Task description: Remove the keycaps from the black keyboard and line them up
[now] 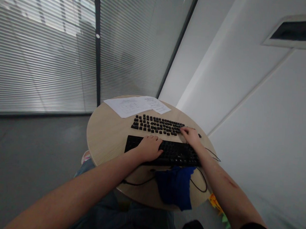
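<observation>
A black keyboard (176, 152) lies across the round table. My left hand (150, 148) rests on its left half, fingers spread over it. Beyond the keyboard, loose black keycaps (155, 124) are laid out in rows on the wood. My right hand (190, 135) is at the right end of these rows, its thumb and fingertips pressed together by a keycap; what is between them is too small to make out. Nearer to me, a blue cloth (175, 186) hangs over the table's front edge.
Printed paper sheets (133, 105) lie at the table's far side. A black cable (139, 184) runs along the front of the round table (101, 136), looping at right. A white wall (264, 126) stands close on the right; blinds (43, 62) are behind.
</observation>
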Tool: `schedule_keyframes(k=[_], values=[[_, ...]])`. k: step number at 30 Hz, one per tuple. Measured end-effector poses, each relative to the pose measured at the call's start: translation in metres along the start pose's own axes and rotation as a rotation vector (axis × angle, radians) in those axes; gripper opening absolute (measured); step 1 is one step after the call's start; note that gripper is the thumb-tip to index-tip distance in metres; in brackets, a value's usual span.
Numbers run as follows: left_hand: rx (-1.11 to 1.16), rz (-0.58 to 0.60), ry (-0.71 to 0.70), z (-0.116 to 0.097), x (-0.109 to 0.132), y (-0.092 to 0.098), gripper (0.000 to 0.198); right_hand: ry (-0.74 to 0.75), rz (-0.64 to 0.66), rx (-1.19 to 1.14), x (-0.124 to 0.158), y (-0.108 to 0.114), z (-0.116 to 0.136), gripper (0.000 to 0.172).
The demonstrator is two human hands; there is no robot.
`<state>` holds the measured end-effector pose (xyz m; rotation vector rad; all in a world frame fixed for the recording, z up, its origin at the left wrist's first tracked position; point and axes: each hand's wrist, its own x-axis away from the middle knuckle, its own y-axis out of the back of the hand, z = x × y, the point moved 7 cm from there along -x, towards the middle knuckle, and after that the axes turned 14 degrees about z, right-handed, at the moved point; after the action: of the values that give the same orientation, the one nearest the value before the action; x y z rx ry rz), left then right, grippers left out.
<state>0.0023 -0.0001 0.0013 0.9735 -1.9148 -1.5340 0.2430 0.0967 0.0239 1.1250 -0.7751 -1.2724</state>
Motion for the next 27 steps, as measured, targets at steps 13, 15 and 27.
schedule_keyframes(k=[13,15,27], values=[[-0.006,0.033,0.006,-0.002,-0.001,0.003,0.039,-0.022,0.264,-0.624,0.096,0.02,0.021,0.055],[-0.019,0.042,0.012,-0.003,0.0,0.004,0.039,-0.012,0.282,-0.602,0.097,0.014,0.02,0.053],[-0.063,0.045,0.023,-0.002,-0.002,0.002,0.04,-0.146,0.29,-0.62,0.086,-0.011,0.017,0.052]])
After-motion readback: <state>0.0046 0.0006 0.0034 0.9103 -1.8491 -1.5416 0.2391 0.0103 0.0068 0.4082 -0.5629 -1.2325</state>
